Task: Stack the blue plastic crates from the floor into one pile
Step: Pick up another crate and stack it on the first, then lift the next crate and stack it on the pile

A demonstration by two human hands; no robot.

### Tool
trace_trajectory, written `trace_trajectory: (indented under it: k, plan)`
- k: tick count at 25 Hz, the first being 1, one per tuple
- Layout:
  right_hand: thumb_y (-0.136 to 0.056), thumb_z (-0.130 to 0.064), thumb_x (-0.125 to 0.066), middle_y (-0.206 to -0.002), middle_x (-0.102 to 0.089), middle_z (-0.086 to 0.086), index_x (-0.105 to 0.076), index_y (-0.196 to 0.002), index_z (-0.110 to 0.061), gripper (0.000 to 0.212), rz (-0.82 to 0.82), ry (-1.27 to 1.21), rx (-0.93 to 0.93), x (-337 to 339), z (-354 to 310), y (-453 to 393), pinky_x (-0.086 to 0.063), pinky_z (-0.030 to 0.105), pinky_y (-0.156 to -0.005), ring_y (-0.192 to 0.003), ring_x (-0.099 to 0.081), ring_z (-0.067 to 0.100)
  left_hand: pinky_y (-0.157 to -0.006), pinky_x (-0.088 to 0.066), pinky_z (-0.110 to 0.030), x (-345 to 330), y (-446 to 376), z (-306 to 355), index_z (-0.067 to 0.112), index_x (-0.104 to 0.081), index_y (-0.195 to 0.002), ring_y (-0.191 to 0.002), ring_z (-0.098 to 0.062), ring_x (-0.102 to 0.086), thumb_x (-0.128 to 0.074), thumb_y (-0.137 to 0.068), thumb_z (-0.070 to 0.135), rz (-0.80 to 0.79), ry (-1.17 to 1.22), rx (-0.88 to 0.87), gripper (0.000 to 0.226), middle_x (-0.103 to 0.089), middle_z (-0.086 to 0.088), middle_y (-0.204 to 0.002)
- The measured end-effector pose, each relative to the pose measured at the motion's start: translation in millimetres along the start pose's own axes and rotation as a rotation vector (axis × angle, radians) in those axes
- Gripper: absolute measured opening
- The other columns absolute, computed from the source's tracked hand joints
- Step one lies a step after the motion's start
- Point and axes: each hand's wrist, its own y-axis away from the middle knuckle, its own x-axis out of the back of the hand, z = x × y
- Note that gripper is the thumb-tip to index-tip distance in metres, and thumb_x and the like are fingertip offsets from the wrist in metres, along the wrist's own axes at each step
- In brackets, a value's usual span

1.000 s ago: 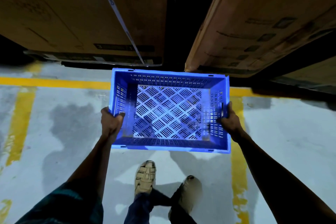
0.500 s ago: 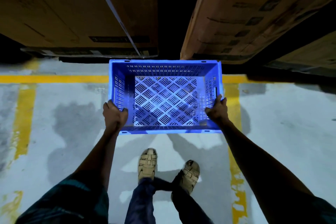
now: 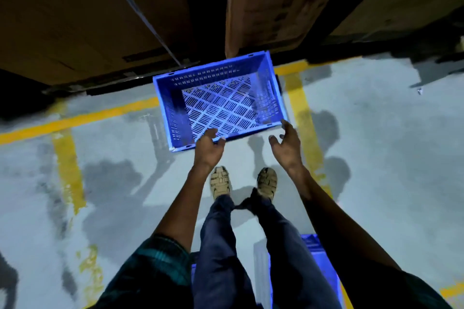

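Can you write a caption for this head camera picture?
Left hand on the blue crate rim, right hand open beside it.
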Motion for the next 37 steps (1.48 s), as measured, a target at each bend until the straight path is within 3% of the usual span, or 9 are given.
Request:
trace_trajectory:
  k: [4, 7, 13, 16, 21, 26, 31, 33, 37]
  plan:
    - [-0.090, -0.014, -0.063, -0.138, -0.054, 0.013, -0.046, -0.142, -0.011, 0.055, 0.132, -0.079, -0.109, 40, 3, 101, -0.047, 0.027, -0.083, -0.095, -0.067, 0.027, -0.084, -0.046, -0.025, 7, 85, 36, 0.002, -0.064, -0.117, -0.101, -0.027, -0.066, -0.061, -0.093, 0.014, -0.170, -0.061, -0.182, 0.027, -0.069, -0.016, -0.111]
    - [-0.090, -0.015, -0.064, -0.136, -0.057, 0.013, -0.047, -0.140, -0.014, 0.053, 0.204, -0.162, -0.180, 56, 21, 168, -0.052, 0.036, -0.087, -0.083, -0.064, 0.020, -0.082, -0.046, -0.024, 9, 130, 48, 0.005, -0.062, -0.121, -0.089, -0.018, -0.062, -0.061, -0.094, 0.018, -0.281, -0.095, -0.305, 0.030, -0.067, -0.009, -0.096]
    - [-0.087, -0.015, -0.062, -0.132, -0.061, 0.010, -0.050, -0.136, -0.014, 0.050, 0.439, -0.390, -0.359, 69, 81, 289, -0.052, 0.038, -0.086, -0.085, -0.064, 0.021, -0.088, -0.052, -0.026, -9, 217, 39, 0.010, -0.066, -0.118, -0.094, -0.011, -0.066, -0.061, -0.094, 0.020, -0.504, -0.273, -0.609, 0.027, -0.072, -0.004, -0.103]
    - [-0.083, -0.024, -0.060, -0.126, -0.063, 0.005, -0.053, -0.131, -0.019, 0.049, 0.613, -0.581, -0.436, 85, 114, 352, -0.055, 0.050, -0.087, -0.086, -0.065, 0.023, -0.085, -0.051, -0.023, -29, 264, 30, 0.009, -0.068, -0.115, -0.090, -0.010, -0.065, -0.061, -0.093, 0.016, -0.618, -0.394, -0.726, 0.024, -0.071, -0.002, -0.098]
    - [-0.080, -0.030, -0.055, -0.112, -0.068, 0.008, -0.059, -0.124, -0.022, 0.045, 0.929, -0.721, -0.596, 101, 176, 452, -0.055, 0.049, -0.087, -0.096, -0.066, 0.027, -0.082, -0.051, -0.026, -74, 338, 23, 0.009, -0.069, -0.114, -0.089, -0.016, -0.065, -0.062, -0.093, 0.016, -0.821, -0.512, -0.859, 0.024, -0.073, -0.008, -0.098]
    - [-0.086, -0.035, -0.059, -0.111, -0.068, 0.013, -0.060, -0.121, -0.016, 0.039, 1.192, -0.885, -0.812, 65, 211, 533, -0.055, 0.050, -0.082, -0.097, -0.068, 0.034, -0.071, -0.042, -0.004, -114, 379, 34, 0.012, -0.067, -0.118, -0.091, -0.010, -0.062, -0.060, -0.095, 0.022, -1.133, -0.705, -0.947, 0.026, -0.069, -0.002, -0.100]
    - [-0.094, -0.011, -0.056, -0.109, -0.067, 0.020, -0.059, -0.121, -0.008, 0.027, 1.426, -1.088, -0.926, 39, 223, 592, -0.051, 0.031, -0.063, -0.082, -0.062, 0.028, -0.085, -0.055, -0.035, -171, 404, 63, 0.010, -0.068, -0.116, -0.096, -0.019, -0.069, -0.062, -0.093, 0.025, -1.180, -0.779, -1.059, 0.028, -0.074, -0.010, -0.104]
    - [-0.094, -0.009, -0.054, -0.106, -0.065, 0.016, -0.059, -0.120, -0.008, 0.027, 1.503, -1.161, -0.980, 32, 234, 620, -0.048, 0.024, -0.056, -0.082, -0.062, 0.026, -0.083, -0.054, -0.037, -195, 426, 58, 0.011, -0.068, -0.115, -0.094, -0.022, -0.070, -0.062, -0.091, 0.030, -1.214, -0.855, -1.085, 0.032, -0.075, -0.010, -0.103]
    - [-0.092, -0.017, -0.058, -0.099, -0.068, 0.012, -0.062, -0.115, -0.017, 0.023, 1.612, -1.200, -1.026, 12, 269, 672, -0.050, 0.032, -0.063, -0.079, -0.066, 0.026, -0.084, -0.054, -0.035, -237, 474, 27, 0.012, -0.068, -0.117, -0.094, -0.020, -0.069, -0.062, -0.092, 0.026, -1.286, -0.936, -1.085, 0.029, -0.074, -0.007, -0.103]
